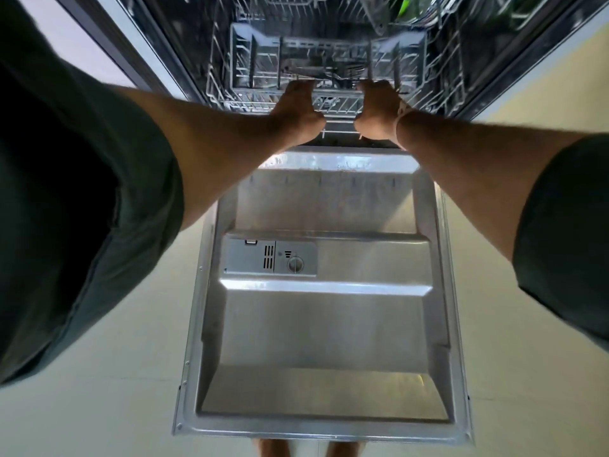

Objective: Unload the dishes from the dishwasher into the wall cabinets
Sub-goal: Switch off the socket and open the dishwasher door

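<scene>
Upper centre: left hand, right hand grasp front rail of grey wire lower rack above open steel door. We judge rack-sliding step; next: even, level pull.

The open dishwasher door is brushed silver, its detergent dispenser grey. The wire rack is pale grey. The sleeves are dark green and the floor cream. A bright green thing shows at the upper right.

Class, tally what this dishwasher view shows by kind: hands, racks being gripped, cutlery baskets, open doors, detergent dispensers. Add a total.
Hands: 2, left hand, right hand
Gripped racks: 1, lower rack
Cutlery baskets: 1, cutlery basket
Open doors: 1, door
Detergent dispensers: 1, detergent dispenser
Total: 6
</scene>
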Tool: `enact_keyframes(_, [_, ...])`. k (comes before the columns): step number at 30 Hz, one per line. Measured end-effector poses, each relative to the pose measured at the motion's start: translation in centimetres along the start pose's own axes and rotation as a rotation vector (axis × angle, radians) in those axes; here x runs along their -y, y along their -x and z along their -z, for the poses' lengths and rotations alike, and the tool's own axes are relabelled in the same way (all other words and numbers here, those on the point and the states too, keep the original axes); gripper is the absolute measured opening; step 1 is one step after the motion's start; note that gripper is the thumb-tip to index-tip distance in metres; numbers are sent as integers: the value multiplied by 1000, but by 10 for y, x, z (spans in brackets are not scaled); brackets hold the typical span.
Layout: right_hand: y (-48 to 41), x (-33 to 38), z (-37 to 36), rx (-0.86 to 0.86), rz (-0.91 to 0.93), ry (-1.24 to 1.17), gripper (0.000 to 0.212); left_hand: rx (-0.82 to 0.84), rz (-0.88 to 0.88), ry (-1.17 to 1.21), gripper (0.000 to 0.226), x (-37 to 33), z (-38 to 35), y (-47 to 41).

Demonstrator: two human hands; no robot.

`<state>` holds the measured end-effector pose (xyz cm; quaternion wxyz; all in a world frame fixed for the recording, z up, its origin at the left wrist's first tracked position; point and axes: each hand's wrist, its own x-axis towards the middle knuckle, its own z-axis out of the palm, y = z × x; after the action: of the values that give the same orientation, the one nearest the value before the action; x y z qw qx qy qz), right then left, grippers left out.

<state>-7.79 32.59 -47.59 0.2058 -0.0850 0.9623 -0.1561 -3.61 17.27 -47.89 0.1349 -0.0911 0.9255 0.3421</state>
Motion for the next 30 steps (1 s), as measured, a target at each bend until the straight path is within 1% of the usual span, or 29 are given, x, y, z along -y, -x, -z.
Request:
enact_keyframes(4, [5,-1,-3,-33,-10,24,61,-59,-15,-47,76,0,-9,7])
enact_keyframes(7, [13,-5,-10,-53,-21,-13,58,-79,-55,-80,75,5,-14,19])
enact_keyframes(10, [26,-9,-21,-83,-12,-25,56,-137,-82,-94,70,9,-20,37])
enact_keyframes(14, [47,-16,-35,-142,35,10,44,-201,-95,-103,67,16,-28,56])
enact_keyframes(17, [61,-20,-42,-155,90,39,41,-212,-49,-92,60,18,-34,71])
enact_keyframes(20, [78,-21,-47,-164,149,90,34,-200,7,-111,46,27,-40,83])
enact_keyframes(23, [97,-22,-51,-188,131,68,27,-200,34,-87,33,33,-42,96])
enact_keyframes(25, [111,-24,-55,-195,109,47,27,-218,56,-90,26,33,-44,108])
enact_keyframes(30, [145,-24,-63,-181,57,28,30,-205,83,-73,27,33,-51,140])
